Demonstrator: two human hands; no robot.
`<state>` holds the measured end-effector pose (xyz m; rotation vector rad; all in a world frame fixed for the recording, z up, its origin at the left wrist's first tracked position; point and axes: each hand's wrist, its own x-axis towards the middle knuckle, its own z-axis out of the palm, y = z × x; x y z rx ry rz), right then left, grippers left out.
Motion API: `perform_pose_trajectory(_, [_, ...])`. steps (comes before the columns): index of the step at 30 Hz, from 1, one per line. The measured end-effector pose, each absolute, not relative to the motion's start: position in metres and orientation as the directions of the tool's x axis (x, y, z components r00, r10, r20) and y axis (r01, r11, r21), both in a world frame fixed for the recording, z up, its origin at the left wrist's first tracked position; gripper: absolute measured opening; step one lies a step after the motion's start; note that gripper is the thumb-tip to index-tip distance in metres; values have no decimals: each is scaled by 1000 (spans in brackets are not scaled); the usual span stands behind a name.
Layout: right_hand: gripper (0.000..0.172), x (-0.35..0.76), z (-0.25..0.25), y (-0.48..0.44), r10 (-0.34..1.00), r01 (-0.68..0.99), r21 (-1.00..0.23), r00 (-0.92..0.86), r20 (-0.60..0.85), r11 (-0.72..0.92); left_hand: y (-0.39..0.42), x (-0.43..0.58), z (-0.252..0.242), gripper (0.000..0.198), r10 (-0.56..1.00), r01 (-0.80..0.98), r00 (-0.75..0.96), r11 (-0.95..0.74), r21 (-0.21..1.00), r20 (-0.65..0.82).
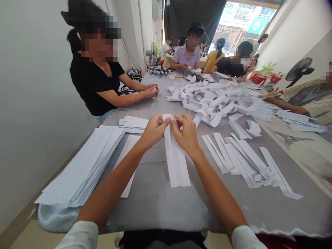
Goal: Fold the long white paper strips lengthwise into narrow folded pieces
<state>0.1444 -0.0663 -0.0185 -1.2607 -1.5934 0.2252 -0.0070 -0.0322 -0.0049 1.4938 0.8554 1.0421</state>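
Fingers of the left hand and right hand, closed above the grey-covered surface beside a paper stack, pinch the top of a white paper strip; uneven pulling could crease or tear it.

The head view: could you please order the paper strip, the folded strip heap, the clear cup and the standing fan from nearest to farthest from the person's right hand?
1. Paper strip: under the right hand.
2. Folded strip heap: ahead, on the table.
3. Clear cup: farther along the table.
4. Standing fan: far end, by the wall.
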Motion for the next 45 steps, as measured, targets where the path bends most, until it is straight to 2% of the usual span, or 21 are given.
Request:
perform_pose_trajectory(5, [32,146,-13,-66,842,383,-796,78,533,469,-26,-10,-10,51,933,-35,293,-209,977,210])
perform_pose_trajectory(8, [36,148,-15,-63,905,322,-863,42,423,389,-23,-11,-9,46,951,-27,224,-213,977,213])
perform_pose_trajectory(12, [42,150,-20,-59,946,361,-887,36,323,289,-17,-14,-8,39,966,-27,106,-235,972,236])
perform_pose_trajectory(18, [35,153,-22,-61,927,489,-795,-92,362,359,-3,-21,-12,41,966,-23,21,-258,966,259])
perform_pose_trajectory(24, [42,157,-23,-63,907,552,-720,-267,324,420,14,-34,-16,38,934,-28,-125,-341,940,335])
perform_pose_trajectory(29, [56,159,-24,-66,897,639,-633,-367,247,436,32,-49,-20,40,936,-69,-265,-259,963,233])
perform_pose_trajectory(33, [63,160,-23,-71,912,595,-725,-393,114,347,45,-61,-23,31,929,-162,-347,-197,967,131])
perform_pose_trajectory(36, [65,161,-21,-75,919,559,-791,-394,11,249,50,-66,-25,24,935,-261,-353,-138,956,39])
perform_pose_trajectory(39, [66,162,-18,-78,912,581,-780,-409,-35,231,51,-67,-26,18,944,-310,-330,-81,947,-27])
perform_pose_trajectory(42, [65,160,-15,-80,914,623,-719,-404,40,307,48,-65,-27,17,968,-314,-246,-26,949,-55])
perform_pose_trajectory(45, [64,156,-13,-80,917,477,-810,-360,174,341,41,-60,-25,13,997,-331,-34,51,942,-66])
